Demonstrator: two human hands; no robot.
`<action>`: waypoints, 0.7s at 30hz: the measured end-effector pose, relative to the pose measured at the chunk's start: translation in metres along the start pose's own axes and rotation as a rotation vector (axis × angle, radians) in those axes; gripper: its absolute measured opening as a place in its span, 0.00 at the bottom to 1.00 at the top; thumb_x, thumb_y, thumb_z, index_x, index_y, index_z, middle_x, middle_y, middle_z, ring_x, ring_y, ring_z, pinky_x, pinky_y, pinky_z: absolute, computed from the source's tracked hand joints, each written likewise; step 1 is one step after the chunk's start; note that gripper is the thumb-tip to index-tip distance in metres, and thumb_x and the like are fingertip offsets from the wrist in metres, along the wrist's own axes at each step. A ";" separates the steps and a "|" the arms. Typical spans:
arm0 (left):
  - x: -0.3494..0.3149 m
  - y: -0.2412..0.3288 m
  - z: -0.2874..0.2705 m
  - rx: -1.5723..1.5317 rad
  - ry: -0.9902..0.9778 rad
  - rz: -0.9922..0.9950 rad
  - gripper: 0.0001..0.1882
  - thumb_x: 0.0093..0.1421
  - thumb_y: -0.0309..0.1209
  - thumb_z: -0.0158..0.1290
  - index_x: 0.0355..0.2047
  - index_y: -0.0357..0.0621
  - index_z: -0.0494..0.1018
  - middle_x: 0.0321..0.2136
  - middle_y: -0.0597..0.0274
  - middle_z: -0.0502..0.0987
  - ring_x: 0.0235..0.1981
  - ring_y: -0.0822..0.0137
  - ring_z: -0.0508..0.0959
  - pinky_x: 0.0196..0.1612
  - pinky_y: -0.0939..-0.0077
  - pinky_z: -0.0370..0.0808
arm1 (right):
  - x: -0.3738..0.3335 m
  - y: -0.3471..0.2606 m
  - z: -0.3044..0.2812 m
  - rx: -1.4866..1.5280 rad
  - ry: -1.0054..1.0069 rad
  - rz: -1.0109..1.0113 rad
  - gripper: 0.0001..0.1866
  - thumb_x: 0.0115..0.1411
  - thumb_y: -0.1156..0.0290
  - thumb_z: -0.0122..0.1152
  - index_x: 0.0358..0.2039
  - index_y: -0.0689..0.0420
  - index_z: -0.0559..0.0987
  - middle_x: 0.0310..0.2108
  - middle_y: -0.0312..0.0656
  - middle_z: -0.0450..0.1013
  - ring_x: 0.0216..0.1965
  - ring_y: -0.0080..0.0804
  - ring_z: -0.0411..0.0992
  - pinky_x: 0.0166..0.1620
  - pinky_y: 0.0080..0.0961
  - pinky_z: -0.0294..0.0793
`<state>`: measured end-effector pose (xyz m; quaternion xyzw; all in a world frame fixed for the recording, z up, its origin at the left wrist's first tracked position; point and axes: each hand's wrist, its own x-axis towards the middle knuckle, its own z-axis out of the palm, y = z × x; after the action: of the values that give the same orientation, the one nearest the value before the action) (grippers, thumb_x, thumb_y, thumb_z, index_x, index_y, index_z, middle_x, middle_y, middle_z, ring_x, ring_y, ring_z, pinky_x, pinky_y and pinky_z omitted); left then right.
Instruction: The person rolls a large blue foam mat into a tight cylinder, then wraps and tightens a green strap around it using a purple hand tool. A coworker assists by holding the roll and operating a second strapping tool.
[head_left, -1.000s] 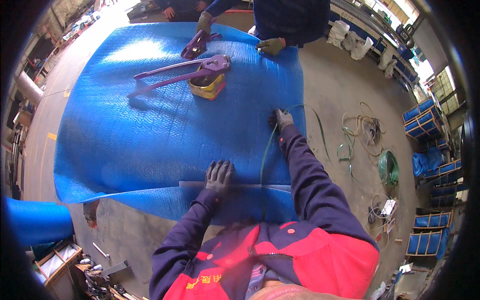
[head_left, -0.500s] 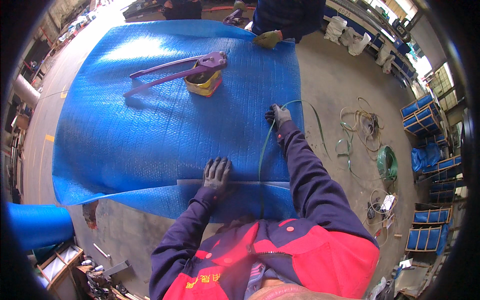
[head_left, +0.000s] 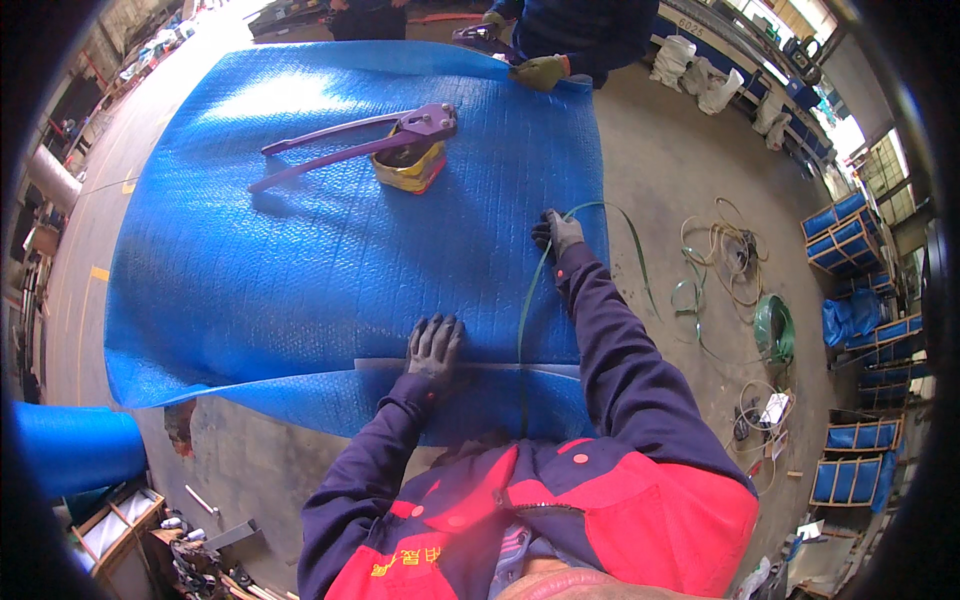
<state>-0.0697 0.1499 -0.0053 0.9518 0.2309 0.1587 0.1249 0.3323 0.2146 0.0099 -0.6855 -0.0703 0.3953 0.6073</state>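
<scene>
A large blue wrapping sheet [head_left: 330, 250] covers the broad load in front of me. My left hand [head_left: 434, 345], in a grey glove, lies flat on its near part with fingers stretched out, just above an overlapping edge. Close to the right edge my right hand [head_left: 559, 232], also gloved, is closed on a green strap [head_left: 530, 290]. The strap runs down the near side and loops off to the right. A purple long-handled strapping tool [head_left: 425, 122] rests with its head on a small yellow container [head_left: 410, 172] on the sheet.
Across the load a co-worker's gloved hand [head_left: 541, 73] holds the far corner; their other hand has another purple tool [head_left: 482, 38]. On the right floor lie a green strap coil [head_left: 773, 328] and tangled hoses [head_left: 735, 240]. A blue roll [head_left: 80, 450] stands at left.
The co-worker's purple tool has risen and moved slightly right, and their hand at the corner has shifted a little right. My own hands stay in place.
</scene>
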 end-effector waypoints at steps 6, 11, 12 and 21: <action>0.000 -0.001 0.002 0.035 0.008 0.006 0.55 0.53 0.58 0.63 0.73 0.43 0.53 0.72 0.46 0.56 0.74 0.42 0.53 0.75 0.38 0.44 | 0.006 0.005 -0.002 -0.009 -0.024 -0.045 0.16 0.68 0.61 0.61 0.44 0.63 0.77 0.32 0.52 0.82 0.27 0.43 0.82 0.28 0.33 0.82; 0.001 -0.002 0.006 0.041 0.066 0.010 0.54 0.53 0.60 0.62 0.71 0.43 0.56 0.71 0.47 0.57 0.73 0.42 0.55 0.74 0.38 0.46 | 0.005 0.005 -0.003 -0.036 -0.014 -0.089 0.18 0.69 0.59 0.60 0.46 0.64 0.77 0.32 0.52 0.82 0.28 0.44 0.83 0.29 0.34 0.82; 0.001 -0.002 0.007 0.047 0.078 0.016 0.53 0.53 0.60 0.62 0.71 0.43 0.57 0.70 0.47 0.58 0.72 0.42 0.55 0.74 0.38 0.46 | 0.005 0.005 -0.003 -0.018 -0.016 -0.080 0.19 0.69 0.59 0.59 0.46 0.64 0.77 0.32 0.52 0.82 0.28 0.44 0.82 0.28 0.34 0.82; 0.000 -0.002 0.009 0.058 0.105 0.022 0.55 0.51 0.63 0.63 0.71 0.44 0.58 0.70 0.47 0.59 0.72 0.43 0.57 0.73 0.37 0.48 | 0.007 0.008 -0.004 -0.030 -0.013 -0.039 0.18 0.69 0.56 0.59 0.46 0.59 0.79 0.32 0.50 0.82 0.25 0.38 0.80 0.27 0.34 0.80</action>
<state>-0.0668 0.1500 -0.0142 0.9479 0.2310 0.2028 0.0830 0.3364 0.2138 -0.0003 -0.6905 -0.0937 0.3866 0.6042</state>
